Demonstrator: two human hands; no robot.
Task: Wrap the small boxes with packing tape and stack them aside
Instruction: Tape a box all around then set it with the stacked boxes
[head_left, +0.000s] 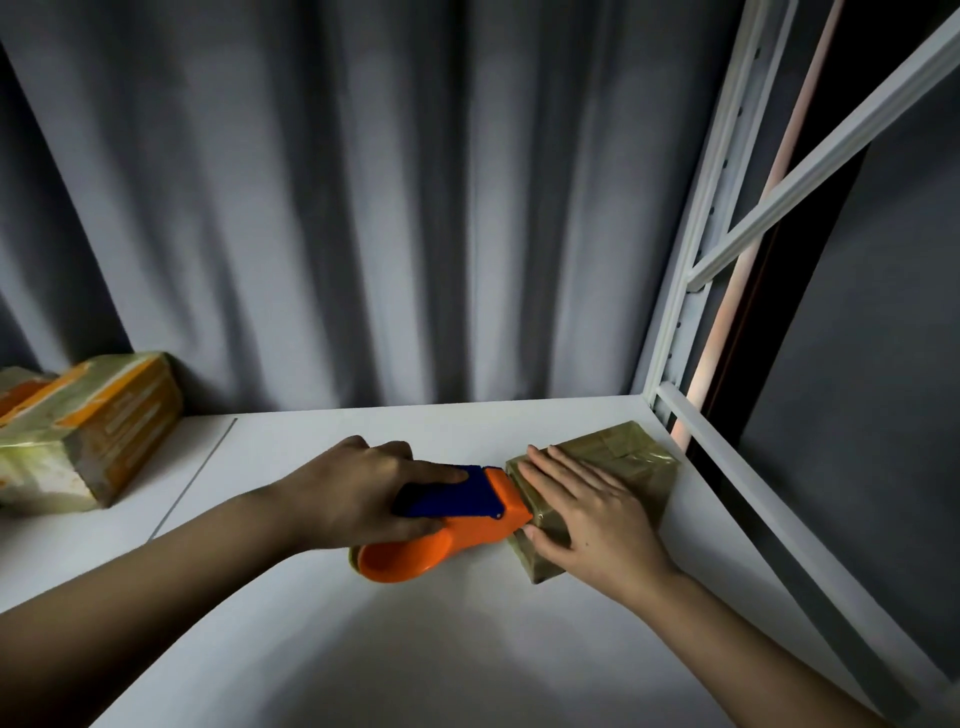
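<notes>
Fingers of the right hand (587, 512) lie flat on the taped box (618, 467); the left hand (358, 493) grips the tape dispenser (457, 525) touching its left edge

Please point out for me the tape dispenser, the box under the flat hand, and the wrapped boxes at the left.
tape dispenser (447, 530): head view, on its orange body.
small box (623, 452): head view, on its taped top.
wrapped boxes (98, 421): head view, on the near box's side.

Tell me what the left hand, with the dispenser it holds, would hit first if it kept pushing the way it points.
The left hand grips the tape dispenser, pointing right. Its front edge already seems to touch the small box under the right hand, so the box comes first.
</notes>
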